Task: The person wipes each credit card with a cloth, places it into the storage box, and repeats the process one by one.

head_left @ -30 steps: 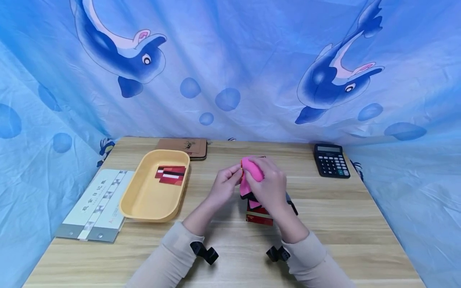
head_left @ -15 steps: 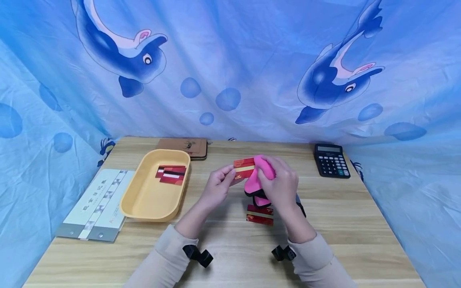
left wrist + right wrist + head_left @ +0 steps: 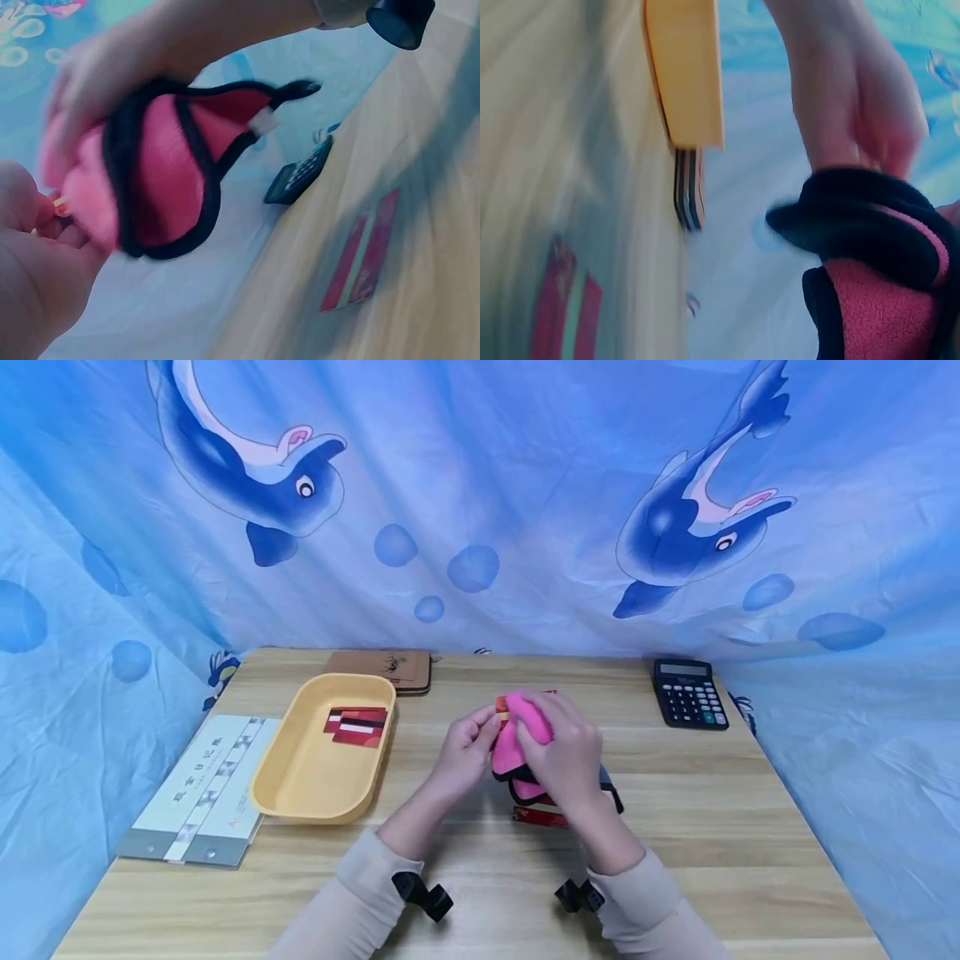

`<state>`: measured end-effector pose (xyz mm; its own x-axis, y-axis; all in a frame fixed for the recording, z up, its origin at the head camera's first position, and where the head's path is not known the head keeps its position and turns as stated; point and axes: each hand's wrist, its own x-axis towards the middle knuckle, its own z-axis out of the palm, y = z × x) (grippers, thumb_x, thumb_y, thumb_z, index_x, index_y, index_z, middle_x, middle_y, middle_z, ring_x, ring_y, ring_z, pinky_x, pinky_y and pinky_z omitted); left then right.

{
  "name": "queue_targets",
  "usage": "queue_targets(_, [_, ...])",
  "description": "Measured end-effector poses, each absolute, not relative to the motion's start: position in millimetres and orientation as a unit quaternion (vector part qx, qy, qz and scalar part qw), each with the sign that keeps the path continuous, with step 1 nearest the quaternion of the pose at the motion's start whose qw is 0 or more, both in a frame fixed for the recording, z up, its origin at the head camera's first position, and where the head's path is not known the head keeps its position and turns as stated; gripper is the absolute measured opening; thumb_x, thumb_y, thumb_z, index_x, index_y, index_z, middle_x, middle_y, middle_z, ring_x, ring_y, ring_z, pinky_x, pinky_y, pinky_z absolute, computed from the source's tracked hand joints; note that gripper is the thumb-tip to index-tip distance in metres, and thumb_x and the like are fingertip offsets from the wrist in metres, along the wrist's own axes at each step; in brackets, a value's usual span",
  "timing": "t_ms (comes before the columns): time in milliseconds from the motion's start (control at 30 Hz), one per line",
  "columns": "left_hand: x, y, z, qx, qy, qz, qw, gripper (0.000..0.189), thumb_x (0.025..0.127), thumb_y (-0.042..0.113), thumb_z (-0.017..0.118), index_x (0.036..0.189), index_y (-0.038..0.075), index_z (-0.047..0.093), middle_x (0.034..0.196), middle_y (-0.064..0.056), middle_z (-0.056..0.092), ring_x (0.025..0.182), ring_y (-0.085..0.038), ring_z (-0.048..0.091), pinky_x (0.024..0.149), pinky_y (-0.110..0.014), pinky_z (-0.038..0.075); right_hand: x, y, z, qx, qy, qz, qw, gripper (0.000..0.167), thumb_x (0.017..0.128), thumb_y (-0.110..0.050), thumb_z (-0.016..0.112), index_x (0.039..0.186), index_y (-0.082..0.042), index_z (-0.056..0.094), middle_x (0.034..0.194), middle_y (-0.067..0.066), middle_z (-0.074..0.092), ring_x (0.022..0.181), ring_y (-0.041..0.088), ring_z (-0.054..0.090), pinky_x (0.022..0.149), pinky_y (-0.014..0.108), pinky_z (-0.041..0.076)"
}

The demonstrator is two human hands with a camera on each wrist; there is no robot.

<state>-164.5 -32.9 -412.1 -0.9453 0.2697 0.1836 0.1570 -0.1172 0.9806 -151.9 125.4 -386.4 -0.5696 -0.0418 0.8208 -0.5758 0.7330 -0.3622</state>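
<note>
Over the table's middle, my left hand (image 3: 467, 745) pinches a red bank card (image 3: 502, 705) with a pale stripe by its left edge. My right hand (image 3: 564, 745) grips a pink plush cloth with black edging (image 3: 512, 752), folded over most of that card. In the left wrist view the cloth (image 3: 172, 176) hangs with its black-bound flaps spread, and only a sliver of the card (image 3: 60, 204) shows at the fingertips. The right wrist view shows the cloth (image 3: 885, 307) below the left hand (image 3: 855, 105). Another red card (image 3: 542, 816) lies on the table under the hands.
A yellow tray (image 3: 272, 752) holds several red cards (image 3: 358, 727). Left of it lies a white-and-grey account book (image 3: 197, 785); behind it, a brown wallet-like case (image 3: 408, 667). A black calculator (image 3: 690, 693) sits at the back right. A dolphin-print curtain (image 3: 525, 485) hangs behind the table.
Half a second ago the card stood well out of the cloth, its striped face showing. Since then the right hand has moved left with the cloth, covering most of the card again.
</note>
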Motion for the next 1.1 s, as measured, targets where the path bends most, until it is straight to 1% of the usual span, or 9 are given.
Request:
queue_targets(100, [-165,-38,-410,0.154,0.651,0.742,0.032,0.036,0.109,0.004,0.04,0.139,-0.012,0.05,0.131,-0.03,0.06,0.119,-0.028,0.064,0.097,-0.028,0.055,-157,138,-385,0.143,-0.838,0.315,0.421,0.031,0.081,-0.011,0.083,0.111,-0.005,0.077,0.103,0.014,0.076,0.084,0.032,0.073,0.062,0.045,0.061])
queue_targets(267, [-165,-36,-409,0.166,0.65,0.74,0.04,0.035,0.108,0.003,0.04,0.138,-0.013,0.051,0.134,-0.031,0.058,0.124,-0.034,0.06,0.101,-0.031,0.053,-159,141,-387,0.129,-0.843,0.308,0.422,0.032,0.081,-0.014,0.083,0.111,-0.006,0.077,0.104,0.013,0.075,0.085,0.032,0.073,0.058,0.044,0.059])
queue_targets(333, [-165,-32,-410,0.173,0.66,0.73,0.039,0.034,0.108,0.003,0.041,0.136,-0.012,0.054,0.129,-0.027,0.063,0.118,-0.027,0.065,0.099,-0.027,0.054,-158,135,-388,0.151,-0.837,0.308,0.427,0.03,0.081,-0.013,0.082,0.109,-0.005,0.077,0.103,0.013,0.076,0.083,0.031,0.073,0.054,0.042,0.058])
queue_targets(400, [-165,-28,-411,0.176,0.669,0.721,0.042,0.032,0.108,0.003,0.04,0.132,-0.01,0.057,0.111,-0.022,0.069,0.096,-0.018,0.07,0.083,-0.021,0.059,-156,126,-388,0.18,-0.827,0.313,0.43,0.028,0.08,-0.012,0.082,0.107,-0.004,0.077,0.101,0.013,0.076,0.08,0.031,0.073,0.052,0.042,0.058])
queue_targets(567, [-164,-23,-412,0.168,0.686,0.706,0.042,0.031,0.107,0.002,0.037,0.123,-0.005,0.063,0.07,-0.009,0.056,0.055,-0.011,0.048,0.047,-0.019,0.042,-151,114,-386,0.219,-0.817,0.324,0.424,0.026,0.08,-0.012,0.08,0.105,-0.003,0.078,0.099,0.014,0.075,0.079,0.031,0.073,0.055,0.043,0.061])
queue_targets(667, [-164,-25,-411,0.16,0.692,0.703,0.031,0.032,0.108,0.006,0.04,0.129,-0.004,0.062,0.081,-0.01,0.066,0.062,-0.011,0.057,0.053,-0.02,0.051,-152,121,-386,0.204,-0.824,0.321,0.42,0.027,0.081,-0.011,0.081,0.106,-0.004,0.077,0.099,0.013,0.075,0.078,0.03,0.073,0.056,0.042,0.061])
queue_targets(767, [-164,-28,-409,0.154,0.694,0.703,0.024,0.034,0.109,0.008,0.042,0.137,-0.004,0.057,0.104,-0.017,0.072,0.081,-0.015,0.07,0.072,-0.021,0.06,-156,134,-387,0.173,-0.835,0.316,0.416,0.028,0.081,-0.012,0.082,0.108,-0.005,0.077,0.099,0.013,0.076,0.082,0.03,0.074,0.061,0.044,0.062])
queue_targets(900, [-163,-34,-406,0.152,0.683,0.714,0.033,0.035,0.109,0.007,0.041,0.14,-0.007,0.052,0.123,-0.025,0.067,0.098,-0.028,0.074,0.087,-0.024,0.059,-160,153,-388,0.126,-0.848,0.316,0.406,0.03,0.083,-0.014,0.083,0.111,-0.005,0.077,0.102,0.014,0.076,0.09,0.031,0.073,0.069,0.048,0.062])
queue_targets(1100, [-165,-40,-407,0.14,0.663,0.735,0.03,0.035,0.11,0.008,0.04,0.14,-0.007,0.05,0.121,-0.026,0.066,0.094,-0.03,0.075,0.086,-0.028,0.06,-163,172,-391,0.105,-0.851,0.321,0.402,0.034,0.082,-0.017,0.084,0.113,-0.005,0.076,0.105,0.015,0.075,0.095,0.032,0.072,0.075,0.049,0.06])
